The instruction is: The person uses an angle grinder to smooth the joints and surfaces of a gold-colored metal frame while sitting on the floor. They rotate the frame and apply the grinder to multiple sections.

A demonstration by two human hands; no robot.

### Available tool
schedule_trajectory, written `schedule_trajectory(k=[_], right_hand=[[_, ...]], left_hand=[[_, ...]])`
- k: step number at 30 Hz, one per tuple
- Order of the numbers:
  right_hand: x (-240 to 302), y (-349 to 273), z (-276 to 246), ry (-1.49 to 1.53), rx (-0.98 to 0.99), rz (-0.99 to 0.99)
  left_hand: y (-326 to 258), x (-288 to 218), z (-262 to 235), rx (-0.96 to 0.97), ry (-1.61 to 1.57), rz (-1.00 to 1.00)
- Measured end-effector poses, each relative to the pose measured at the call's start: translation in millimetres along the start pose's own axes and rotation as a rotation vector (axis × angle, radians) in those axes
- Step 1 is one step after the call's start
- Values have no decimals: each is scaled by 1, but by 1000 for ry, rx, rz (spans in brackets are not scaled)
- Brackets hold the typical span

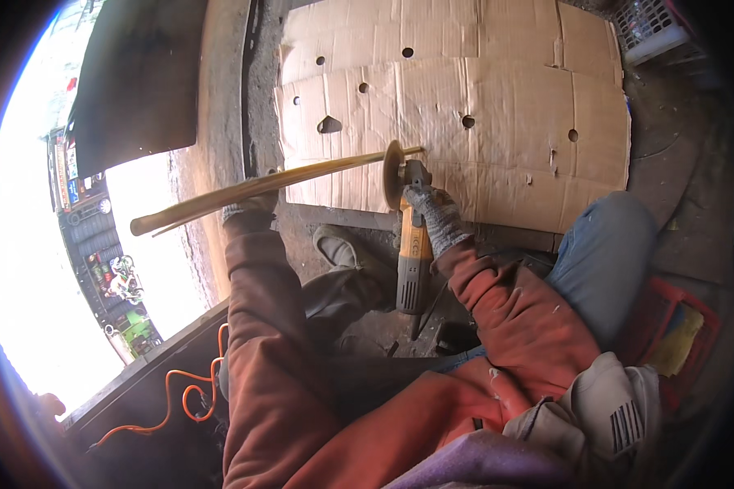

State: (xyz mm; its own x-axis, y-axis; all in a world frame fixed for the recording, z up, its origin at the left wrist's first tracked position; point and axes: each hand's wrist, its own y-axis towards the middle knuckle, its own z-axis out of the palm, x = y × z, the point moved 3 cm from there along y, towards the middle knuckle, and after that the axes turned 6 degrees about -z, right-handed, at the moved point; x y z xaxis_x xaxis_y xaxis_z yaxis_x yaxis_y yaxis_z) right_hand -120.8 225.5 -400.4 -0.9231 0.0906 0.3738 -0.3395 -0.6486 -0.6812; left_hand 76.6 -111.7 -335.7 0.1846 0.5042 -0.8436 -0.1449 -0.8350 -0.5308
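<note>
A long, tapering wooden stick [220, 200] runs slantwise over the cardboard, its thick end at the left. My left hand [251, 207], in a knitted glove, is closed around the stick from below, its fingers partly hidden by the wood. Gloved too, my right hand [437, 213] grips the head end of a yellow angle grinder [413, 261], whose body points down toward me. The grinder's round brown disc [393, 175] stands edge-on against the stick near its thin end. Whether the disc is spinning, I cannot tell.
Flattened cardboard [514, 98] with several holes lies in front of me. A white plastic crate [652, 37] stands far right, a red container [669, 334] beside my knee. An orange cord [171, 399] curls at lower left. A dark panel [143, 81] hangs by the bright opening.
</note>
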Motion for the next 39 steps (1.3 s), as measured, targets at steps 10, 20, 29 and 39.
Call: schedule_trajectory(k=[10, 20, 29, 39], right_hand=[[-27, -11, 74, -116, 247, -706], [-43, -5, 42, -875, 94, -955], [-42, -8, 46, -823, 20, -915], [-62, 5, 38, -327, 31, -593]], left_hand=[[6, 3, 0, 46, 76, 43], [10, 4, -4, 48, 114, 57], [13, -2, -4, 39, 159, 77], [12, -2, -1, 35, 204, 92]])
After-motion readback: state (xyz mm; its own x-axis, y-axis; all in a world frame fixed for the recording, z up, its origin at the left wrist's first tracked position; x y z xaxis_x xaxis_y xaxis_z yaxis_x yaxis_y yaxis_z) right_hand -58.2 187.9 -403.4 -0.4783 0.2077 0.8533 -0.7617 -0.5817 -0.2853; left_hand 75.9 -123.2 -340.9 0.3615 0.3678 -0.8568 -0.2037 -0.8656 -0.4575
